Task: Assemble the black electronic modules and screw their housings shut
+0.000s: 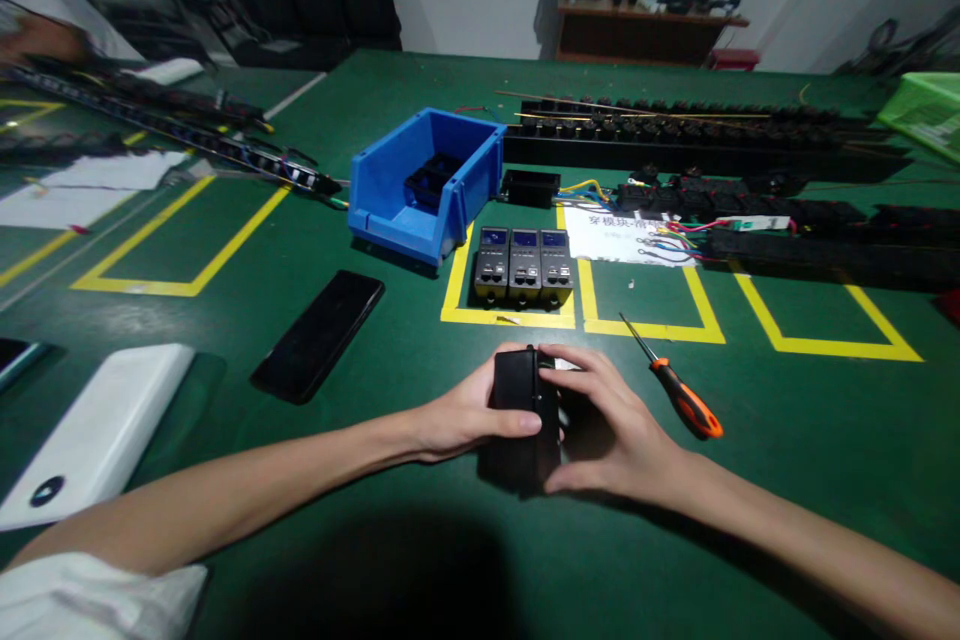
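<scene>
Both my hands hold one black box-shaped module (pixel 521 395) just above the green table, near its front edge. My left hand (pixel 457 415) wraps the module's left side, thumb across its top. My right hand (pixel 607 425) grips the right side, fingers curled over the top edge. An orange-handled screwdriver (pixel 679 395) lies on the table just right of my right hand. Three finished grey modules with small blue displays (pixel 523 265) stand side by side in a yellow-taped square beyond my hands.
A blue parts bin (pixel 424 185) holding black parts sits behind the modules. A black phone (pixel 319 335) and a white slab-shaped device (pixel 97 430) lie to the left. Long black power strips (pixel 705 145), coloured wires and a printed sheet (pixel 626 235) fill the back right.
</scene>
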A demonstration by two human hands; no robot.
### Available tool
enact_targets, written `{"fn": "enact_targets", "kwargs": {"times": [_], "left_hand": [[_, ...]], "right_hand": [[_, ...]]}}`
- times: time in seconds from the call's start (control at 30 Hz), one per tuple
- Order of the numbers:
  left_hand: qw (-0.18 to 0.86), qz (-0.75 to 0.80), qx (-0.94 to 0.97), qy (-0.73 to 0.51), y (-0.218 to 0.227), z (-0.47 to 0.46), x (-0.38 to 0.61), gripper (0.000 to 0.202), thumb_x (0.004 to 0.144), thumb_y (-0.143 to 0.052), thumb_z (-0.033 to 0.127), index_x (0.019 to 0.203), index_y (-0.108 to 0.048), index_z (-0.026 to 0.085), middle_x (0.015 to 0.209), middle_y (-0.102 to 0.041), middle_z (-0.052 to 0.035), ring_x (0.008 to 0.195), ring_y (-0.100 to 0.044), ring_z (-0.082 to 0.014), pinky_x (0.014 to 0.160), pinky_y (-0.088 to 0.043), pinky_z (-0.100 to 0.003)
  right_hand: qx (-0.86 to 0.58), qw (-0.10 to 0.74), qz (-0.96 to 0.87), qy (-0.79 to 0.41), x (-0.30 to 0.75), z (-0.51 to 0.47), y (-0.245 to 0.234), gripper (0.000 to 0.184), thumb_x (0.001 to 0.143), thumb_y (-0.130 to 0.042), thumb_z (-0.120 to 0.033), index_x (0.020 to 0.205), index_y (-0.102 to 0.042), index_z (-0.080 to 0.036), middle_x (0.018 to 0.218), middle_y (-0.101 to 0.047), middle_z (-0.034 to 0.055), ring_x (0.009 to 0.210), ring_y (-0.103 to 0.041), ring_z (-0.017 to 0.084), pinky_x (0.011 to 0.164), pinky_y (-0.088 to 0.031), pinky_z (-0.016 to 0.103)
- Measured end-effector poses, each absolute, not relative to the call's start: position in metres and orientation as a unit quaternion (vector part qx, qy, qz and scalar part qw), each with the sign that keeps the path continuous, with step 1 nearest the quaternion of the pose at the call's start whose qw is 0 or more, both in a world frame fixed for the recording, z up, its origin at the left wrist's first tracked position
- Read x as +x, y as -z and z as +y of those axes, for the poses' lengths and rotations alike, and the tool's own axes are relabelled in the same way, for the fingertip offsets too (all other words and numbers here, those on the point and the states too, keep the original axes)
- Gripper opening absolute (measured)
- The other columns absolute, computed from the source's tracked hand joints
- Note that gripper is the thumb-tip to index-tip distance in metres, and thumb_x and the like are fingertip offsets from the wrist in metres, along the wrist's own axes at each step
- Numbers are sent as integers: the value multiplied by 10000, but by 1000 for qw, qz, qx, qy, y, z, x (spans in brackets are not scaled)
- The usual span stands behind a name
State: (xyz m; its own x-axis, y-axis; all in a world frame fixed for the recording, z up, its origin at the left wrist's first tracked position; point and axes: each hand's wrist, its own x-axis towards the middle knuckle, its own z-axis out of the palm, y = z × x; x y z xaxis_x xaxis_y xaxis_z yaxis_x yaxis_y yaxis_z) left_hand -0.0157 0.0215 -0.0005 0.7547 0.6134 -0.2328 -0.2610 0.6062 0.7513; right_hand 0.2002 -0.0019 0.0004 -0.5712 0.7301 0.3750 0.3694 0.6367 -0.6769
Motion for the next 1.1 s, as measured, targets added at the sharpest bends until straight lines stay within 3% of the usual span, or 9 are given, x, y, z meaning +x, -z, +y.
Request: {"fn": "enact_targets", "kwargs": {"times": [0.43,0.7,0.8,0.93,1.1], "left_hand": [[861,252,357,-259,-2,20,-14,644,727,-731,124,1259,-387,242,1137,-564,-74,944,-657,-209,856,-526,-390],[883,248,320,-238,0,24,-19,717,704,-742,152,1304,-369,272,1093,-616,-79,880,-696,-242,772,-559,-395],[894,245,283,-248,2,26,-20,679,708,-739,162,1291,-403,257,1056,-635,-72,886,-694,-241,771,-560,-384],[899,259,225,-271,7,29,-20,532,739,-734,191,1211,-490,208,1010,-661,-68,832,-690,-190,757,-559,-323],[895,276,205,-284,11,31,-21,435,746,-755,270,1118,-555,165,953,-692,-77,772,-689,-157,728,-561,-267]], "right_hand": [[-321,327,-846,-273,198,-4,2,893,644,-817,-466,1378,-385,-197,1449,-364,182,1352,-368,308,1074,-374,485],[-310,333,-845,-281,198,-4,4,967,613,-812,-524,1401,-369,-181,1473,-311,192,1362,-341,335,1083,-356,517],[-312,361,-840,-260,201,-5,6,822,678,-802,-433,1365,-426,-183,1458,-332,185,1339,-366,335,1058,-380,522],[-285,394,-852,-196,203,-7,8,531,747,-761,-259,1235,-564,-182,1296,-503,150,1183,-508,283,955,-461,457],[-262,387,-867,-171,202,-6,9,483,783,-692,-138,1248,-564,-142,1196,-583,157,1120,-555,262,913,-484,437]]}}
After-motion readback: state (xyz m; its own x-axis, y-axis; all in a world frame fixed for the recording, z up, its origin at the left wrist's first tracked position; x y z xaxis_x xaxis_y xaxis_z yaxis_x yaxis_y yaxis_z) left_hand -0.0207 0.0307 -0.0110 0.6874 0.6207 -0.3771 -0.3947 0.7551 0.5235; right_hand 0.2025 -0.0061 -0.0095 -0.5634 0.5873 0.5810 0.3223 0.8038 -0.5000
